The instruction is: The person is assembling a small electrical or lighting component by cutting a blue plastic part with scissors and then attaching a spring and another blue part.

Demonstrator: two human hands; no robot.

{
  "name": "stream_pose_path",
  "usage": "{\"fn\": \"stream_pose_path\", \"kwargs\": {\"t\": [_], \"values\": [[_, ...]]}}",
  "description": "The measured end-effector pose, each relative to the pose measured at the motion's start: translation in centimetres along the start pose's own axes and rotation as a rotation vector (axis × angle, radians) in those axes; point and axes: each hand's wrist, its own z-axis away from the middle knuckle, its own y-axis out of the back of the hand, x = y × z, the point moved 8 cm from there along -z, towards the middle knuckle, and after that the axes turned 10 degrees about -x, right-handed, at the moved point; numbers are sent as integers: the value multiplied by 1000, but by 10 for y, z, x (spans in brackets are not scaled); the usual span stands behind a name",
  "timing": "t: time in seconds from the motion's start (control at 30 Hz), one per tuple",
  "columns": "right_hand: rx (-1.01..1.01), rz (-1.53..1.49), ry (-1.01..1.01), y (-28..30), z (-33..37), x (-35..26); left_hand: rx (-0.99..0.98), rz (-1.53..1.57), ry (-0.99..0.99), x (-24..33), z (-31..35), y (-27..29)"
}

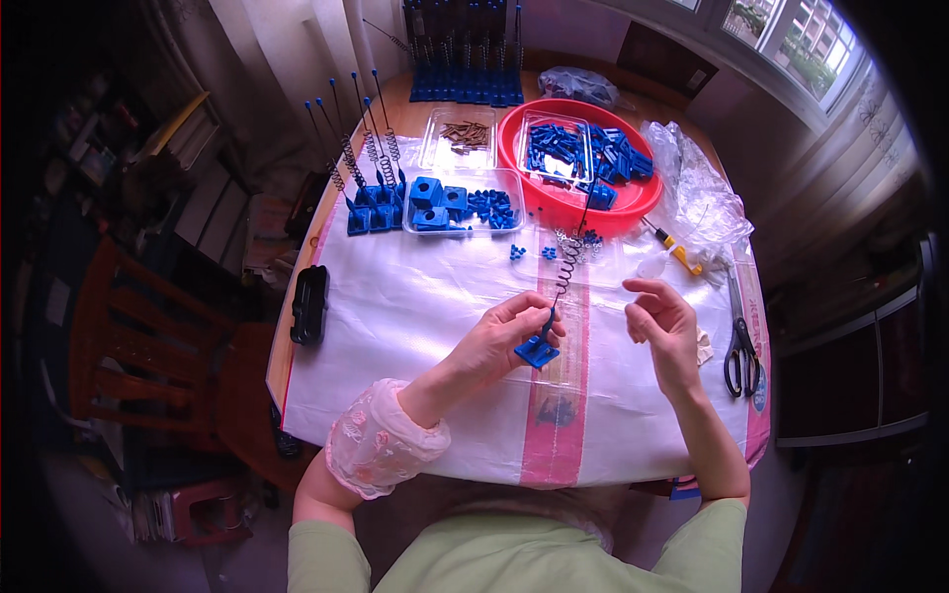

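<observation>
Here's the left hand (506,334), its grip closed in a pinch on a blue base (537,352), the foot tilted just below the fingers and a dark coil spring (567,265) leaning up and away beyond them. The right hand (668,331) hangs to the right of that grip, well apart, fingers curled with a gap, nothing seen between them.

And here's the danger: all that wire sways above a pinch at its foot, so a quick wrist turn could twist the piece loose! The spring's far end reaches over the small blue bits (517,253) ahead of the grip; dip it and it might scatter them or snag. Out right, past the right hand, lie scissors (739,366), which a swinging forearm could knock.

The bench (289,341) wears a white sheet (395,296) with a pink-red stripe under the grip, creased enough, I'd say, to tip a small base. Beyond the grip sits a red basin (633,205); far left, a row of sprung blue stands (374,212). A wooden chair (148,341) waits left of the bench, and a window (791,44) brightens the far right.
</observation>
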Motion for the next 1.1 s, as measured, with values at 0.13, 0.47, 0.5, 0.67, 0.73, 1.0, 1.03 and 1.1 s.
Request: {"fn": "stream_pose_path", "kwargs": {"t": [0.13, 0.47, 0.5, 0.67, 0.73, 1.0, 1.03, 1.1], "values": [[17, 119, -14, 0, 0, -14, 9, -12, -58, 12, 0, -1], [36, 982, 346, -47, -125, -63, -77, 77, -205, 31, 2, 1], [48, 984, 386, -50, -152, -57, -94, 78, -218, 34, 2, 0], [-41, 1063, 490, -77, -293, -12, -158, 104, -274, 48, 7, 2], [-61, 1154, 436, -85, -332, -1, -199, 101, -300, 53, 5, -1], [-144, 1434, 378, -124, -432, 32, -185, 103, -301, 53, 5, -3], [-169, 1447, 357, -131, -438, 36, -178, 109, -300, 53, 6, -2], [-213, 1477, 309, -141, -448, 43, -171, 121, -295, 54, 7, -1]]}}
